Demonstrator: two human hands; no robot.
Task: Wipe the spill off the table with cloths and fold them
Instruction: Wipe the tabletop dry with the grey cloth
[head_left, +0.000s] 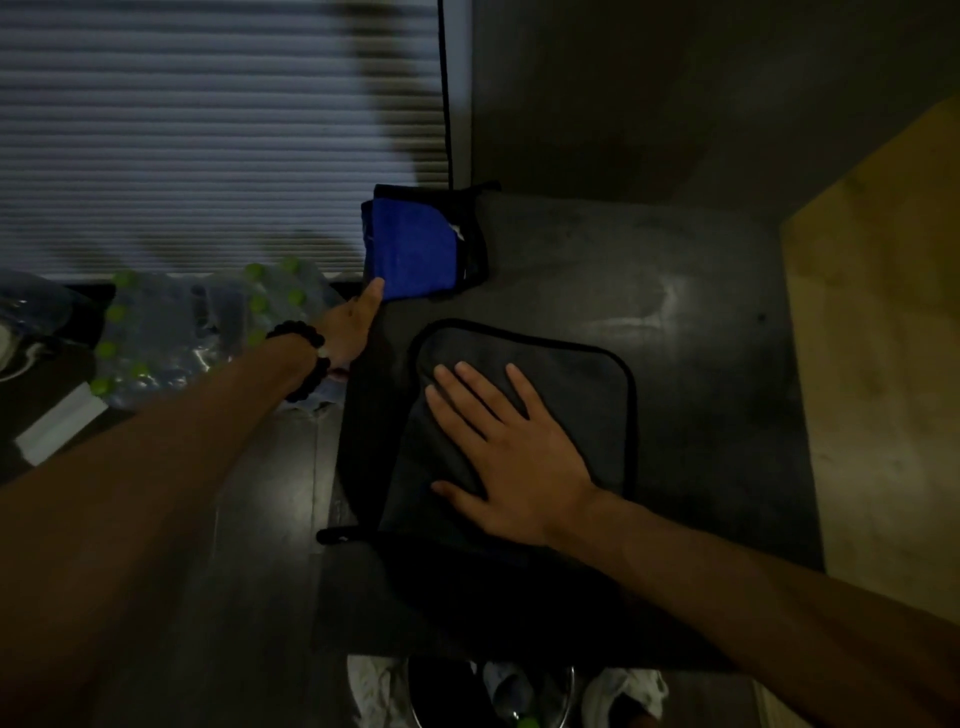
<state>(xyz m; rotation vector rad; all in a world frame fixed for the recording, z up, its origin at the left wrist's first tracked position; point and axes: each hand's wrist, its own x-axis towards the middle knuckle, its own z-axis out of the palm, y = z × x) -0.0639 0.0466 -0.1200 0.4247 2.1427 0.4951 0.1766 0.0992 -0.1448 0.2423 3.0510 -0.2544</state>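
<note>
Landmark: dark table (701, 291), matte top, faint pale smear on surface. Far left of table, on floor: 1 shrink-wrapped pack of water bottles (197, 322), clear crinkly plastic, round green caps, approx. 9 caps visible; count of bottles not certain. Behind pack: ribbed pale blind (182, 130), horiz. slats. Left hand (350, 327) just off table's left edge, wrist w/ 1 black beaded bracelet (304, 358); thumb presses near corner of blue cloth (410, 249), remaining fingers hidden under it, so grip looks like a pinch on that corner. Blue cloth: 1 pc, soft, folded to a rough rectangle, black-edged, sits at table's far-left corner, partly overhanging. Table's near-left area: 1 grey cloth (571, 374), plush microfibre, black piped hem, rounded corners, folded over on itself, lying flat. Right hand (509, 457) lies flat on grey cloth, fingers straight and spread, palm down, gripping nothing. Right of table: tan flat panel (883, 338), wood-like. Below table's near edge: items too dark to tell.
</note>
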